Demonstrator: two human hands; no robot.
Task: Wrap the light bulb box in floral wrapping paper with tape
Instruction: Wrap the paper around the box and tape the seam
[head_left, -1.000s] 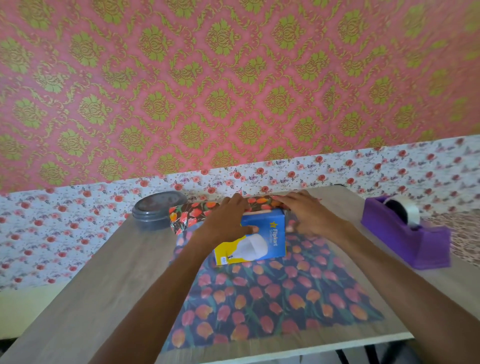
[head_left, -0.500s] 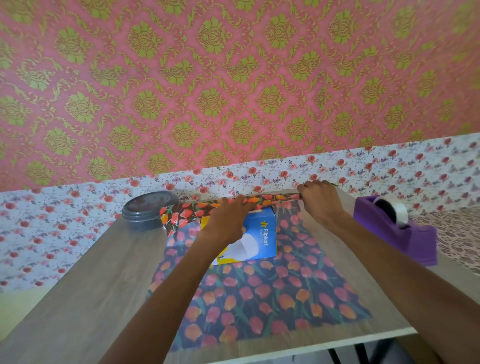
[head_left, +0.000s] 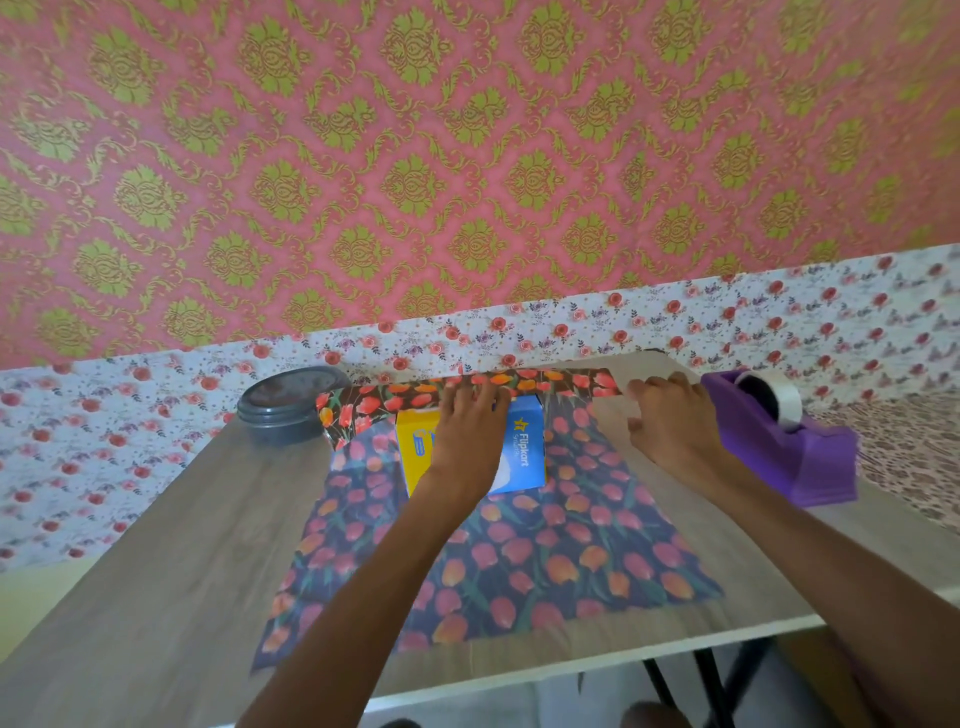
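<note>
The blue and yellow light bulb box (head_left: 524, 452) lies on a sheet of dark floral wrapping paper (head_left: 498, 561) spread over the table. The paper's far part is still rolled into a tube (head_left: 410, 400) behind the box. My left hand (head_left: 467, 431) rests flat on top of the box, its fingertips touching the roll. My right hand (head_left: 670, 421) pinches the roll's right end, beside the purple tape dispenser (head_left: 795, 452). Much of the box's top is hidden under my left hand.
A grey round lidded container (head_left: 285, 405) stands at the table's far left. The wooden table (head_left: 156, 561) ends at a white front edge near me. Patterned wallpaper rises right behind the table.
My right hand slid right along the roll, from beside the box out to its right end. The roll now lies stretched out further behind the box. My left hand stayed on the box.
</note>
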